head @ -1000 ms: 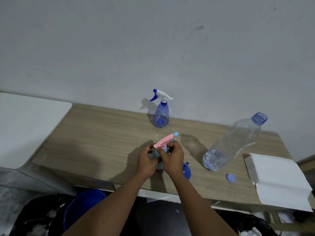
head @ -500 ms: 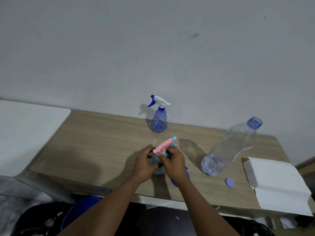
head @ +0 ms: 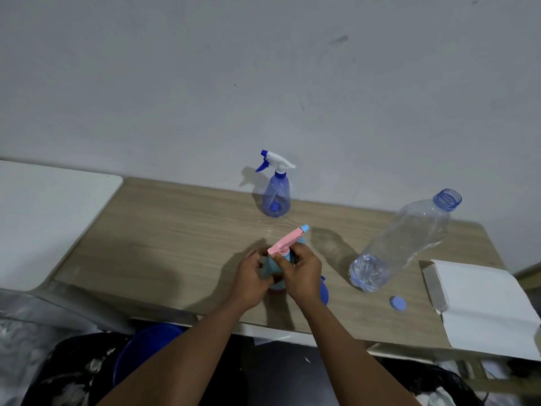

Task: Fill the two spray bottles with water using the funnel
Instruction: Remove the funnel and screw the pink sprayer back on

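A light blue spray bottle [head: 270,266] with a pink trigger head [head: 288,243] stands near the front of the wooden table [head: 175,235]. My left hand [head: 253,278] wraps its body. My right hand [head: 301,273] grips the collar just under the pink head. A blue funnel [head: 323,291] lies right behind my right hand, mostly hidden. A second spray bottle [head: 276,194], clear blue with a white and blue head, stands upright at the back by the wall. A large clear water bottle [head: 401,241] stands uncapped at the right, little water at its bottom. Its blue cap [head: 397,303] lies on the table.
A white folded paper or box [head: 483,303] lies on the table's right end. A white surface [head: 44,218] adjoins the table on the left. Under the front edge sit a blue bucket [head: 140,353] and dark bags.
Both hands stay on the pink-headed spray bottle; my right hand has shifted slightly around the collar. The camera view has moved a little; other objects stand as before.
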